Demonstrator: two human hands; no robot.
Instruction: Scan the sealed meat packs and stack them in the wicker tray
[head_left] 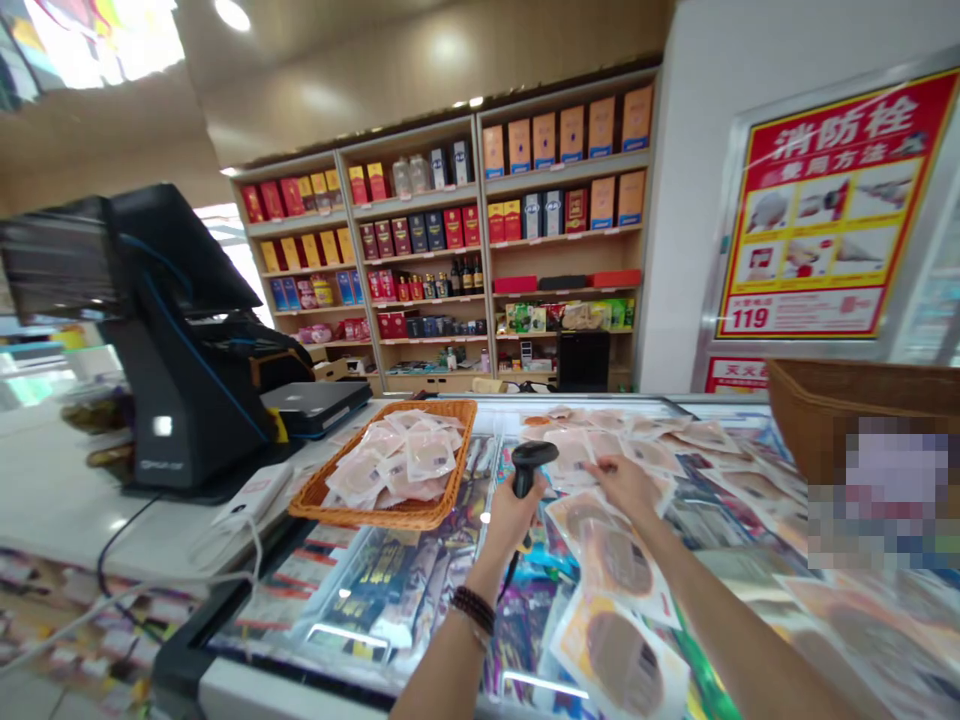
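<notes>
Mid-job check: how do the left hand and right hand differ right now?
The left hand grips a black scanner; the right hand has its fingers at the flat packets. The left wears a dark beaded bracelet; the right's wrist looks bare. Both are ungloved.

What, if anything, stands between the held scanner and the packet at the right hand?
Nothing visible lies between the scanner in the left hand and the packet at the right hand.
</notes>
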